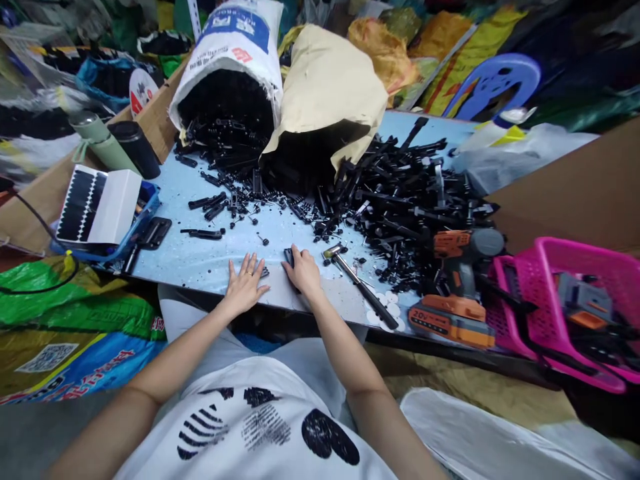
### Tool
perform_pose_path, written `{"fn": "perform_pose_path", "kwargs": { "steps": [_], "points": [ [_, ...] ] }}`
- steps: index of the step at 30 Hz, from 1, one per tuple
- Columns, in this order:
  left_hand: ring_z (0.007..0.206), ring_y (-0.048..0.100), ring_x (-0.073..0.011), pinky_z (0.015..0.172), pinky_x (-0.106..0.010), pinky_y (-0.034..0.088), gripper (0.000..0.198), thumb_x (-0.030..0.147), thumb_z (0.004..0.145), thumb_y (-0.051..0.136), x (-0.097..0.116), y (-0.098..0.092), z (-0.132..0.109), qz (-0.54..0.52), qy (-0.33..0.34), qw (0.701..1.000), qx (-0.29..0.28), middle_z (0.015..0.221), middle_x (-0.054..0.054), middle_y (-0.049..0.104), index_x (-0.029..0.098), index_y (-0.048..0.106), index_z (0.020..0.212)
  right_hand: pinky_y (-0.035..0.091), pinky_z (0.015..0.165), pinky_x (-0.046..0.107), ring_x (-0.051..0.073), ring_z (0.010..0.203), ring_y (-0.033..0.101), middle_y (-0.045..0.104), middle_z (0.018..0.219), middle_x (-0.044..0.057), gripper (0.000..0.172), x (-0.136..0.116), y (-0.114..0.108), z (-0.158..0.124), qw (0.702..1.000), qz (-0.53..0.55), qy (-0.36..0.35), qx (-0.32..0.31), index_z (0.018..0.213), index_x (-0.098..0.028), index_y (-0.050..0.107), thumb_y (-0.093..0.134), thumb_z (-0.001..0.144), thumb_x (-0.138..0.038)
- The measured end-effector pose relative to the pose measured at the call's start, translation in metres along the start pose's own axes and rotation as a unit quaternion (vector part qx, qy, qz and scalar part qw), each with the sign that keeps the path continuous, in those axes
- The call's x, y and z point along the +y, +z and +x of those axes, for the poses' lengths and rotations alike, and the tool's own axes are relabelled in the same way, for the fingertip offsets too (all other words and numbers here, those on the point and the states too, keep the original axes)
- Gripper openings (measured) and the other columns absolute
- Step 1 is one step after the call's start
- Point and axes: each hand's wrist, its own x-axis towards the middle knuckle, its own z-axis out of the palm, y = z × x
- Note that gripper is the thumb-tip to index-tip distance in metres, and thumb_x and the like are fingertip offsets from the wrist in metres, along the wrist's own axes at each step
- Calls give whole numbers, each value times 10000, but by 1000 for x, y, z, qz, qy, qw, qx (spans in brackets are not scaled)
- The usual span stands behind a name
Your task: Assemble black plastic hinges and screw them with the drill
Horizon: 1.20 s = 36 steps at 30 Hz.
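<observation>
My left hand point(244, 285) lies on the front of the blue table with its fingers spread. Beside its fingertips is a small dark piece point(265, 271), too small to name. My right hand point(304, 272) is closed on a small black plastic part point(289, 256), mostly covered by the fingers. Just right of that hand lies a hammer point(363, 285), its metal head toward the back and its dark handle toward me. Loose small black parts point(235, 203) are scattered beyond both hands.
A white sack point(227, 50) and a beige sack point(330, 87) spill black parts at the back. A large heap of black parts point(405, 193) lies right. An orange cordless drill point(453, 287) and pink basket point(545, 293) stand front right; a blue basket point(145, 217) and bottles point(103, 140) are left.
</observation>
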Motion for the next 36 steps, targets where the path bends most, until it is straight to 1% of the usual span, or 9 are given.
{"fn": "perform_pose_path", "kwargs": {
  "steps": [3, 6, 10, 12, 16, 20, 24, 30, 36],
  "points": [
    [1409, 124, -324, 1060, -675, 21, 591, 414, 916, 416, -3, 1, -1, 4, 4, 1000, 17, 1504, -163, 249, 160, 283, 1433, 410, 879, 334, 224, 992, 526, 518, 1090, 115, 507, 9, -1, -5, 991, 109, -80, -15, 1403, -209, 378, 410, 927, -382],
    [1309, 361, -291, 1072, -566, 244, 422, 249, 928, 401, -1, 5, -2, -66, 3, 996, 67, 1323, -164, 503, 146, 444, 1336, 436, 883, 333, 196, 954, 548, 529, 1080, 98, 498, 11, -2, -15, 958, 266, -105, -18, 1381, -217, 420, 393, 923, -411],
    [1023, 578, -213, 881, -365, 482, 371, 250, 929, 424, 9, 1, -1, -266, 31, 956, 120, 1080, -127, 618, 139, 517, 1271, 504, 659, 295, 135, 683, 563, 592, 960, 70, 580, 7, -4, -32, 864, 494, -27, -98, 1387, -203, 411, 430, 885, -493],
    [921, 598, -188, 814, -331, 502, 381, 283, 923, 449, 12, -8, 0, -342, 25, 930, 131, 989, -102, 627, 129, 532, 1261, 491, 578, 260, 103, 594, 532, 612, 894, 42, 607, 5, -8, -40, 821, 556, -16, -130, 1379, -217, 428, 501, 850, -504],
    [784, 593, -158, 746, -311, 500, 372, 303, 919, 460, 16, -32, -1, -400, 39, 907, 125, 827, -61, 620, 121, 577, 1222, 494, 582, 231, 72, 594, 526, 631, 903, 19, 563, 3, -20, -49, 808, 576, -43, -112, 1266, -241, 568, 667, 748, -440],
    [816, 617, -160, 760, -303, 504, 331, 288, 912, 476, 22, -47, -3, -429, 76, 892, 121, 870, -68, 654, 148, 608, 1181, 517, 534, 245, 92, 588, 565, 629, 812, 10, 583, -1, -28, -52, 778, 621, 1, -99, 1334, -241, 500, 574, 811, -488],
    [839, 624, -177, 771, -309, 507, 279, 270, 886, 524, 30, -52, -7, -402, 70, 903, 138, 901, -94, 665, 128, 652, 1089, 526, 530, 242, 78, 571, 559, 654, 932, 23, 569, 6, -34, -50, 825, 550, -76, -109, 1317, -244, 518, 626, 792, -435],
    [879, 608, -167, 789, -300, 502, 345, 258, 917, 473, 44, -48, -18, -362, 78, 910, 187, 954, -99, 623, 143, 566, 1230, 492, 897, 331, 191, 999, 615, 651, 1111, 72, 486, 16, -49, -48, 890, 387, -240, -12, 1268, -223, 570, 641, 808, -363],
    [839, 590, -142, 746, -269, 515, 366, 213, 941, 414, 67, -41, -17, -349, 57, 882, 311, 943, -98, 594, 171, 511, 1292, 544, 665, 263, 111, 669, 611, 623, 1121, 102, 505, 1, -45, -60, 895, 402, -184, 65, 1354, -210, 473, 522, 887, -396]
  ]
}}
